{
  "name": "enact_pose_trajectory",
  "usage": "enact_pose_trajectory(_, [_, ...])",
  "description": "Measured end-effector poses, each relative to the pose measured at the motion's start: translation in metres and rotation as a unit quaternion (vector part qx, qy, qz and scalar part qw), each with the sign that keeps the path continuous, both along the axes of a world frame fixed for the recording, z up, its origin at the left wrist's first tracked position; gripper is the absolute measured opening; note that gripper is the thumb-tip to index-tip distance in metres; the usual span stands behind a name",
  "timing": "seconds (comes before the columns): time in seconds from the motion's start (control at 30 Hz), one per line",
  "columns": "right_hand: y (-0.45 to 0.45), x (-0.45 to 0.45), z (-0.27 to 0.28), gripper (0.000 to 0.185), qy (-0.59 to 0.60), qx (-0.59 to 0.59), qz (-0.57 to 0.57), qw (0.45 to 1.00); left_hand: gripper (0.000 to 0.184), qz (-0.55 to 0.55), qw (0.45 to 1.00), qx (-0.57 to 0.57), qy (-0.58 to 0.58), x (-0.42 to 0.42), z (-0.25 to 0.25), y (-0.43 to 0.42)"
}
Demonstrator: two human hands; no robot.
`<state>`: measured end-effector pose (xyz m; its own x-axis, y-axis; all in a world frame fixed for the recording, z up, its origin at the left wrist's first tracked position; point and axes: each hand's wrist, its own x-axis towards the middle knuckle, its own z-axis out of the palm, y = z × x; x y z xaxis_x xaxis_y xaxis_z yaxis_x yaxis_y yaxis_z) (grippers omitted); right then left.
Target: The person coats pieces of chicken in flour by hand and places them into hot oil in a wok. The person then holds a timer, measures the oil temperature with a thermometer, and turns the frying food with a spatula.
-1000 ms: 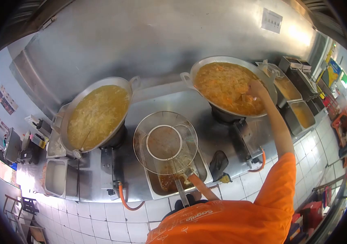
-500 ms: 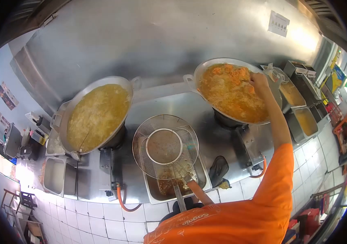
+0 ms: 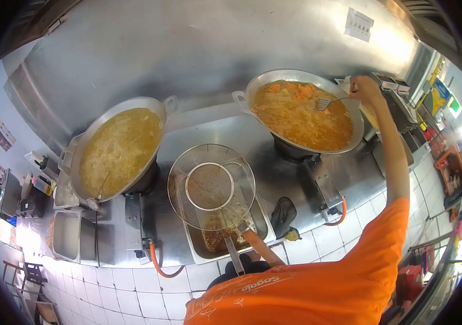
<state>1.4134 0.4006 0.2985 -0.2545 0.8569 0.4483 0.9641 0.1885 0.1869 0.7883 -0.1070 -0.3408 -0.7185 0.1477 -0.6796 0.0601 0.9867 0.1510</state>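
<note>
My right hand [image 3: 365, 90] is closed round the handle of a slotted spatula [image 3: 325, 103], whose head is at the surface of the bubbling oil in the right wok [image 3: 356, 127]. Orange food [image 3: 298, 91] floats toward the far side of that wok. Low in the middle, my left hand [image 3: 243, 226] is close to the rim of a large round wire strainer [image 3: 209, 186], partly hidden by the mesh; its fingers do not show clearly. The strainer rests over a steel tray [image 3: 266, 219] with brown bits inside.
A second wok [image 3: 155, 122] of bubbling oil stands at the left. Burner controls [image 3: 133, 219] with orange hoses [image 3: 160, 268] line the front edge. A black cloth-like item [image 3: 283, 216] lies right of the tray. Steel containers [image 3: 67, 235] stand at both ends.
My right hand has moved out toward the wok's right rim, and the spatula now shows clearly. The orange food gathered at the far side has spread lower in the oil. My left hand stays by the strainer.
</note>
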Motion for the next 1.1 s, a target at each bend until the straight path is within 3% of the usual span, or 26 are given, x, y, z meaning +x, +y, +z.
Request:
enact_pose_trajectory(0.07, [-0.023,0.001,0.032,0.020,-0.024,0.027,0.017,0.999,0.038,-0.005,1.000,0.003,-0.001,-0.002,-0.003,-0.002])
enact_pose_trajectory(0.13, [-0.048,-0.015,0.067,0.021,0.102,-0.138,-0.065,0.983,0.038,-0.010,1.000,0.004,-0.001,-0.004,-0.003,-0.005])
enact_pose_trajectory(0.23, [-0.059,-0.015,0.081,0.020,0.103,-0.221,-0.095,0.965,0.038,-0.014,1.000,0.010,-0.001,-0.010,-0.006,-0.008])
enact_pose_trajectory(0.4, [-0.066,-0.024,0.069,0.019,0.048,-0.274,-0.162,0.947,0.037,-0.015,1.000,0.013,-0.004,-0.012,-0.007,-0.013])
enact_pose_trajectory(0.57, [-0.051,-0.021,0.029,0.021,0.118,-0.357,-0.198,0.905,0.037,-0.004,1.000,0.013,-0.001,-0.011,-0.003,-0.012])
enact_pose_trajectory(0.7, [-0.017,0.013,-0.039,0.022,0.173,-0.326,-0.140,0.919,0.036,0.007,1.000,0.010,0.001,-0.008,0.001,-0.011])
enact_pose_trajectory(0.83, [0.023,0.020,-0.104,0.019,0.197,-0.196,-0.068,0.958,0.036,0.015,1.000,0.005,0.004,-0.006,0.004,-0.010])
enact_pose_trajectory(0.87, [0.031,0.019,-0.113,0.018,0.177,-0.128,-0.027,0.975,0.036,0.017,1.000,0.004,0.004,-0.005,0.005,-0.012])
enact_pose_trajectory(1.0, [0.052,0.001,-0.121,0.017,0.233,-0.169,-0.037,0.957,0.036,0.026,1.000,0.000,0.004,-0.004,0.006,-0.020])
enact_pose_trajectory(1.1, [0.060,-0.007,-0.128,0.017,0.248,-0.088,0.001,0.965,0.036,0.032,0.999,-0.001,0.003,-0.002,0.007,-0.028])
